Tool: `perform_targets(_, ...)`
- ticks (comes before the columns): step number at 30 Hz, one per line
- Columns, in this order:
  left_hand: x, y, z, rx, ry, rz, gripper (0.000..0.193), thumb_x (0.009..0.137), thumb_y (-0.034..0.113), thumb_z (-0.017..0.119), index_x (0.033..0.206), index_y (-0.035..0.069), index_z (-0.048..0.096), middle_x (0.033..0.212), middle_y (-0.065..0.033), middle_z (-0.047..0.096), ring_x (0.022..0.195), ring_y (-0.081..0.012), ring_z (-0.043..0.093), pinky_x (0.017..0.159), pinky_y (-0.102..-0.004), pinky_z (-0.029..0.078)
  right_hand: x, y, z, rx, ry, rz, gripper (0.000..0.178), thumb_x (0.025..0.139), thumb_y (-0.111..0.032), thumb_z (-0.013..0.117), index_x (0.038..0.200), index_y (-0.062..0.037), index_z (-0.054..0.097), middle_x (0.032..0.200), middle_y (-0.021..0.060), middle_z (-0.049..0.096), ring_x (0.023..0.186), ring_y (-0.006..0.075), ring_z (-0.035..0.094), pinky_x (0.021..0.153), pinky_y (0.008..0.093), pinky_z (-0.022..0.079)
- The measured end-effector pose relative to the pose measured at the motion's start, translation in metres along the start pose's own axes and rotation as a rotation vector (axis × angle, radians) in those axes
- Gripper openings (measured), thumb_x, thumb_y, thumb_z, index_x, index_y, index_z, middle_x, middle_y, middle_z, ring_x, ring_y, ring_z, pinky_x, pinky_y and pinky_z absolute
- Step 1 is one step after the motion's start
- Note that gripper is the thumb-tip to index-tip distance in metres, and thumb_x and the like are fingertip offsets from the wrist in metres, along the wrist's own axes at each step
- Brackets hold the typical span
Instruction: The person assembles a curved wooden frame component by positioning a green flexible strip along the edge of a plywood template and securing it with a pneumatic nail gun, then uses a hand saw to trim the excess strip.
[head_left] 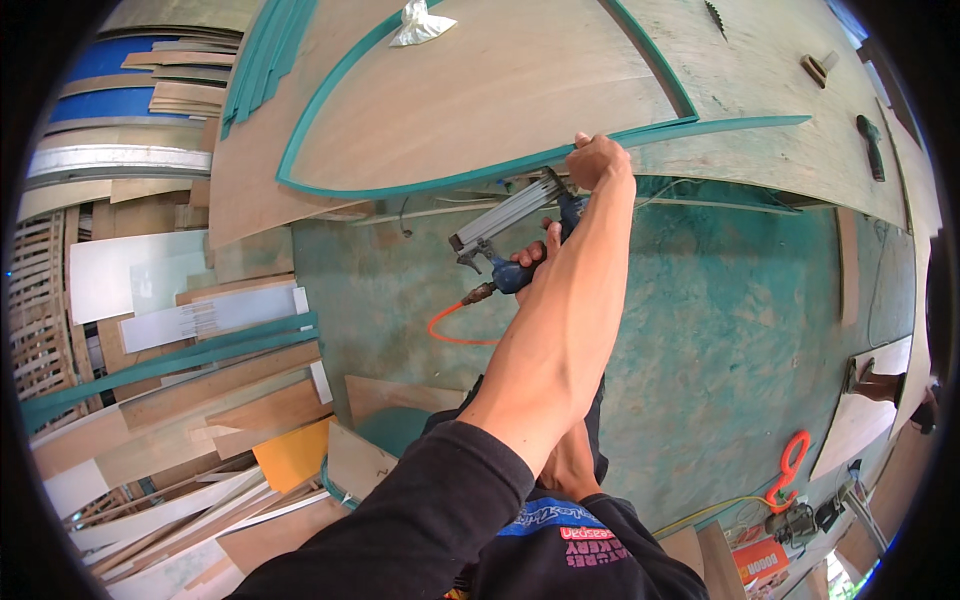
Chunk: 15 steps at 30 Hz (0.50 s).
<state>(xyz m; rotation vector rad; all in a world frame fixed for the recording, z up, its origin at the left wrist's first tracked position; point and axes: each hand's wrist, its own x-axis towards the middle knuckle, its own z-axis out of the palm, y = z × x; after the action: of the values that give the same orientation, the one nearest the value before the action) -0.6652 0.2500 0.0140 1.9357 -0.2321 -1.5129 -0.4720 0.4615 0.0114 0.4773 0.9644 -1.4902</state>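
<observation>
My left arm stretches forward across my right arm. My left hand is closed on the near edge of a teal-painted wooden frame, which lies on a plywood work surface. Under my left forearm, my right hand grips a blue pneumatic nail gun by its handle. The gun's silver magazine points up toward the frame's near edge, and its nose is partly hidden behind my left wrist. An orange air hose runs from the handle's end.
Teal strips and a white crumpled bag lie on the plywood. A black-handled tool sits at its right. Stacked boards fill the left side. An orange hook and a red box are at lower right.
</observation>
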Motion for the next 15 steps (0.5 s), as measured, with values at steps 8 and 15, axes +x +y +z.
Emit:
perform_targets(8, 0.049, -0.025, 0.009, -0.068, -0.031, 0.101, 0.037, 0.108, 0.032, 0.056, 0.098, -0.002, 0.069, 0.075, -0.0104, 0.069, 0.056, -0.0229, 0.065, 0.048, -0.0329, 0.053, 0.003, -0.001, 0.001, 0.03, -0.026, -0.005, 0.027, 0.103, -0.035, 0.065, 0.11, -0.0089, 0.065, 0.063, -0.0041, 0.049, 0.054, 0.0096, 0.049, 0.053, 0.0287, 0.046)
perform_targets(15, 0.062, -0.022, 0.013, 0.434, -0.012, 0.365, 0.04, 0.109, 0.032, 0.052, 0.097, -0.003, 0.067, 0.079, -0.0129, 0.07, 0.061, -0.0228, 0.067, 0.051, -0.034, 0.055, -0.002, 0.001, 0.004, 0.033, -0.043, 0.026, 0.027, 0.103, -0.036, 0.065, 0.11, -0.0096, 0.065, 0.063, -0.0046, 0.048, 0.055, 0.0094, 0.049, 0.053, 0.0282, 0.045)
